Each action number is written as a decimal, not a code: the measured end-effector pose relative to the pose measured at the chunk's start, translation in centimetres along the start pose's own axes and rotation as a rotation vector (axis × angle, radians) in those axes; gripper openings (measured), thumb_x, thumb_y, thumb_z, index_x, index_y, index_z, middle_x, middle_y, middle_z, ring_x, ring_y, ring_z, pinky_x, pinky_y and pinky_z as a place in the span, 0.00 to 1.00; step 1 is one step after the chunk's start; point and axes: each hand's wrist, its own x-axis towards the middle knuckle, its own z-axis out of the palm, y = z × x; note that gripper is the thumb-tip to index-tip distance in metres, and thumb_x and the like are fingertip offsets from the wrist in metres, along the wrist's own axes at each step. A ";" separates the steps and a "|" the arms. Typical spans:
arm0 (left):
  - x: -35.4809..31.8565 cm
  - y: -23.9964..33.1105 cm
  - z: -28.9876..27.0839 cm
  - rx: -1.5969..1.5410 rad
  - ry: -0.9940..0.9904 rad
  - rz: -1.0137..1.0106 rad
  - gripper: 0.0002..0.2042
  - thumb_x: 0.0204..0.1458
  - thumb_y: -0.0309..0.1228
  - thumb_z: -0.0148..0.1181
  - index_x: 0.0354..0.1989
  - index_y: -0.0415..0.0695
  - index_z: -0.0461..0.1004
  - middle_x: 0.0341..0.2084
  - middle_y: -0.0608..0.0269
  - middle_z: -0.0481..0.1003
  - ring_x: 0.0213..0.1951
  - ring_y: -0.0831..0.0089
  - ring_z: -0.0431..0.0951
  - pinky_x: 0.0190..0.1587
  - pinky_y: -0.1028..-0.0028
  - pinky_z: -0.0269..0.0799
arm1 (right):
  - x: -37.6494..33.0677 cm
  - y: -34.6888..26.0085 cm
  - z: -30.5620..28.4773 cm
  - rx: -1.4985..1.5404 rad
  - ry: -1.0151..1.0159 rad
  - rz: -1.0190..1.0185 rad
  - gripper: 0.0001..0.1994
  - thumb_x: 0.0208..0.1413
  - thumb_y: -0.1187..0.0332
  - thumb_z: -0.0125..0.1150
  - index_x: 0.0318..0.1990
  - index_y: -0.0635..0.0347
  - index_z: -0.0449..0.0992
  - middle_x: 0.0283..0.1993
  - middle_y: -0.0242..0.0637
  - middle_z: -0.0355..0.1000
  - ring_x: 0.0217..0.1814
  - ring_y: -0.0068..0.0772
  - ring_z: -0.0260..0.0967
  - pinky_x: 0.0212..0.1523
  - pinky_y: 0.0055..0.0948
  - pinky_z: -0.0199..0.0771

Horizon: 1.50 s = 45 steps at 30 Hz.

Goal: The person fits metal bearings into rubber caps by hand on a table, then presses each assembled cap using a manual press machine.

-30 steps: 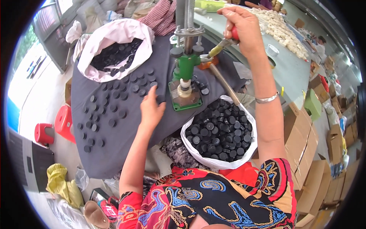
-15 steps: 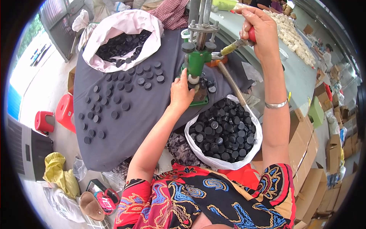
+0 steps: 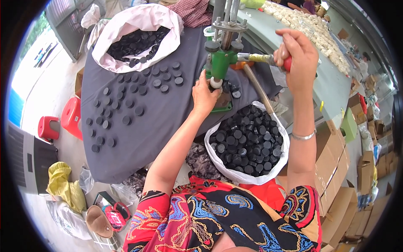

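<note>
A green hand press (image 3: 221, 63) stands on the dark cloth in front of me. My right hand (image 3: 301, 61) is closed round the red-knobbed end of its lever (image 3: 259, 58), which sticks out to the right nearly level. At the press base, my left hand (image 3: 204, 97) has its thumb and fingers curled about the spot under the white ram tip (image 3: 216, 82); whatever they pinch there is hidden. Several round black caps (image 3: 236, 94) lie just right of the base. More black caps (image 3: 139, 111) are spread over the cloth to the left.
A white sack (image 3: 284, 145) full of black caps sits close in front of me, a wooden hammer handle (image 3: 258, 90) reaching to its rim. Farther left is an open pinkish sack (image 3: 100, 50) of black pieces. Cardboard boxes (image 3: 331, 168) stand at right, red stools (image 3: 72, 117) at left.
My right hand has moved down and to the right with the lever, which has swung from slanting upward to nearly level. The ram has come down toward my left hand, which stays at the base.
</note>
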 end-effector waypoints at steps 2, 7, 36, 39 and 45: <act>-0.3 -0.4 -0.7 -0.074 0.033 0.058 0.40 0.38 0.27 0.68 0.63 0.37 0.54 0.42 0.53 0.76 0.45 0.53 0.73 0.49 0.59 0.67 | -2.7 0.9 0.2 0.003 0.037 -0.049 0.07 0.58 0.72 0.53 0.37 0.67 0.75 0.19 0.29 0.66 0.17 0.18 0.62 0.19 0.19 0.60; -2.2 -0.8 -4.6 -0.020 0.025 0.103 0.37 0.39 0.23 0.65 0.62 0.40 0.58 0.45 0.52 0.76 0.47 0.57 0.74 0.50 0.63 0.69 | -13.4 8.1 -1.2 -0.472 -0.023 -0.568 0.06 0.54 0.81 0.51 0.36 0.66 0.74 0.30 0.38 0.74 0.22 0.21 0.67 0.25 0.19 0.67; -1.5 -0.1 -7.0 0.201 -0.073 0.229 0.30 0.38 0.24 0.61 0.56 0.37 0.64 0.37 0.47 0.75 0.42 0.51 0.74 0.46 0.59 0.70 | 3.1 0.1 -0.1 0.063 -0.074 -0.014 0.09 0.58 0.69 0.57 0.39 0.67 0.77 0.19 0.27 0.63 0.16 0.17 0.60 0.21 0.19 0.64; -0.6 1.1 -4.5 0.290 -0.136 0.243 0.33 0.38 0.24 0.62 0.58 0.35 0.61 0.37 0.48 0.75 0.43 0.51 0.74 0.46 0.59 0.70 | 3.0 0.2 -0.1 0.064 -0.072 -0.020 0.09 0.58 0.69 0.57 0.39 0.67 0.77 0.19 0.27 0.63 0.16 0.17 0.61 0.21 0.19 0.64; -0.4 0.8 -2.7 0.175 -0.090 0.170 0.34 0.39 0.23 0.63 0.59 0.33 0.59 0.38 0.48 0.76 0.45 0.52 0.73 0.47 0.60 0.70 | 2.9 0.1 -0.1 0.051 -0.064 -0.030 0.09 0.58 0.70 0.57 0.39 0.67 0.78 0.19 0.27 0.63 0.17 0.17 0.61 0.21 0.19 0.64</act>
